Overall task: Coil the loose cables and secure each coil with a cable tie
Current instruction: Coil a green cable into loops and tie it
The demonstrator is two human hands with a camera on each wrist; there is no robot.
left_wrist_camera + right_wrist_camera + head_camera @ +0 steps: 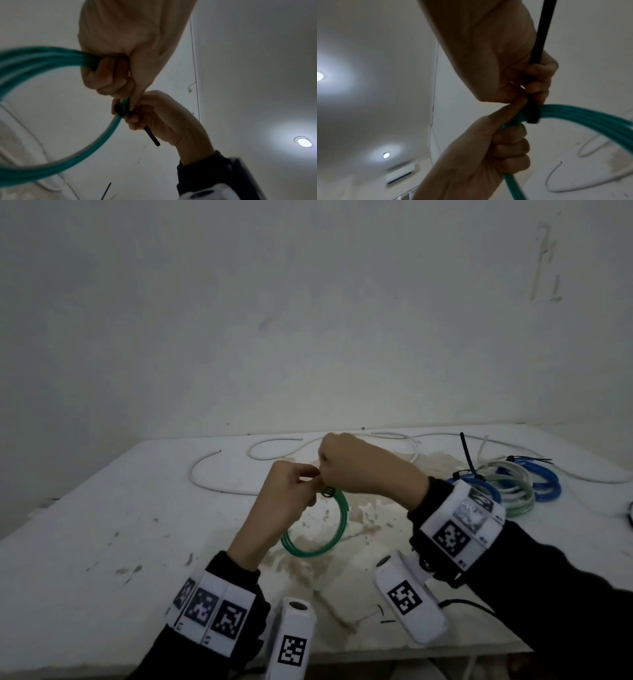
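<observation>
A green cable coil point(320, 546) hangs above the table, held up by both hands. My left hand point(294, 487) grips the coil's bundled strands at the top, fingers curled round them point(106, 75). A black cable tie point(532, 115) is looped round the strands just beside that grip. My right hand point(342, 462) pinches the tie's tail close to the coil; the tail point(543, 33) runs up past my palm, and its free end point(152, 137) sticks out below the fingers in the left wrist view. A loose white cable point(219, 486) lies on the table behind.
At the right of the white stained table point(102, 542) lies a pile of blue and pale coils point(513, 484) bound with black ties. Small black offcuts point(385, 616) lie near the front edge. A wall stands close behind the table.
</observation>
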